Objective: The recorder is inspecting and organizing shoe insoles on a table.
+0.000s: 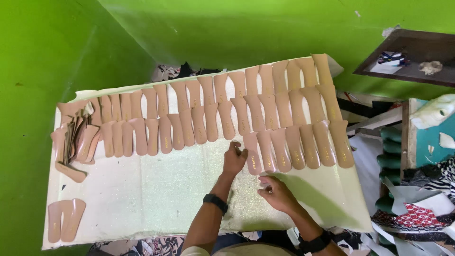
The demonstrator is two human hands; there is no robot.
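about 50 pink insoles (265, 111), 2 hands (234, 159), 2 wristbands (215, 203)

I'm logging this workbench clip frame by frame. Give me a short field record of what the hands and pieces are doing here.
Surface: white padded board against green walls
Pieces: pink-tan shoe insoles laid in overlapping rows across the board
Left hand: fingertips at the leftmost insole of the front row
Right hand: on the board just below that row, fingers curled; whether it holds anything cannot be told
Loose pile: jumbled insoles at the board's left end
Separate pair: two insoles at the near left corner
Wrists: a dark band on each
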